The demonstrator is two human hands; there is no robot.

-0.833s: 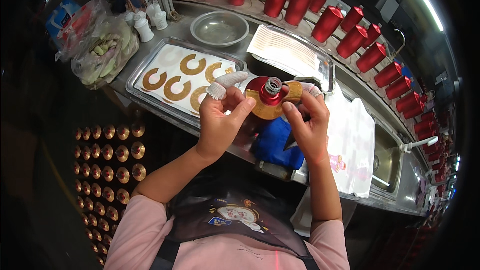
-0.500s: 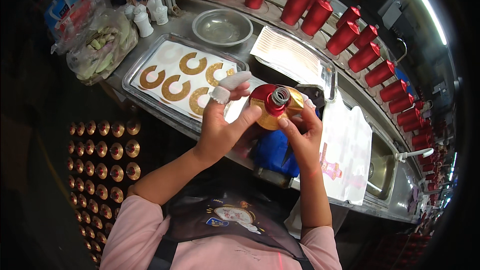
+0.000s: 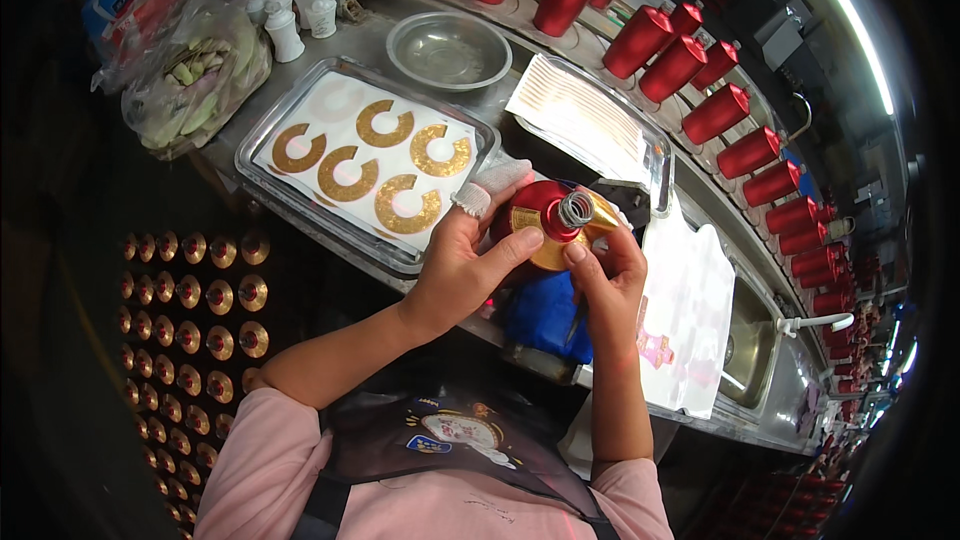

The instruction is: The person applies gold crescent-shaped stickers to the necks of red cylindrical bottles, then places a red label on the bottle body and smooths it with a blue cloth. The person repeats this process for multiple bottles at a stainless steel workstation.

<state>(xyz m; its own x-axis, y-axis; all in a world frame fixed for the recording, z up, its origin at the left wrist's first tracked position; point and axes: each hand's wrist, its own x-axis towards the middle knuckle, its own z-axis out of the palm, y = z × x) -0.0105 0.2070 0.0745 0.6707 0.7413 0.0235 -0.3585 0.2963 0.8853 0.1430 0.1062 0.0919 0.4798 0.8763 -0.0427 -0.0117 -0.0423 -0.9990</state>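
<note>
Glossy red bottle (image 3: 538, 199) with a ridged, silvery neck sits between your hands: your left hand (image 3: 476, 246) grips its side, your right hand (image 3: 611, 272) pinches the shiny gold collar (image 3: 551, 257) around its rounded shoulder. Beyond, flat gold C-shapes (image 3: 326, 175) lie on white paper (image 3: 360, 212) in a metal tray (image 3: 487, 152); farther stands a round metal bowl (image 3: 445, 52).

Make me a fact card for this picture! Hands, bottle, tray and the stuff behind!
Left hand: holds red bottle, thumb on its gold label
Right hand: on the gold label, one end sticking out
Bottle neck: threaded, uncapped
Tray: five gold C-shapes on white sheet
Behind: metal bowl, many red bottles
</note>
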